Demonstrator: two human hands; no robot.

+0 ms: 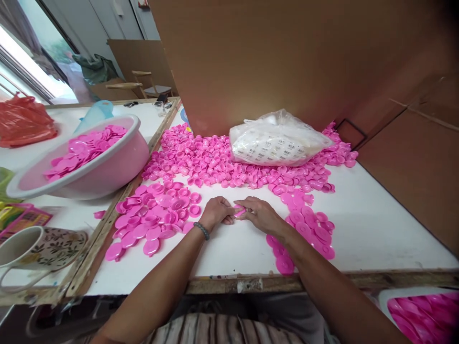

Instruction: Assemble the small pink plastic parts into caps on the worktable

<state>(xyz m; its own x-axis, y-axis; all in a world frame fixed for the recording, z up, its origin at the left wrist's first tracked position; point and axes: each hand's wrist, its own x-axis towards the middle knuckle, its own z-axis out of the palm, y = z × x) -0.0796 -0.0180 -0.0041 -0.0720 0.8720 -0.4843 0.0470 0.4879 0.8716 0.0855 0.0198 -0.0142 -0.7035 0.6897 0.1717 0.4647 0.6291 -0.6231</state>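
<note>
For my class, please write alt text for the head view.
A person's two hands hold a small pink piece over a white table, between heaps of pink pieces. A plastic bag lies on the rear heap; a filled basin stands at left.

The piece (239,210) between the fingers (251,206) looks smooth plastic, the bag (278,143) beyond glossy film, the table edge (206,285) this side rough wood.
</note>
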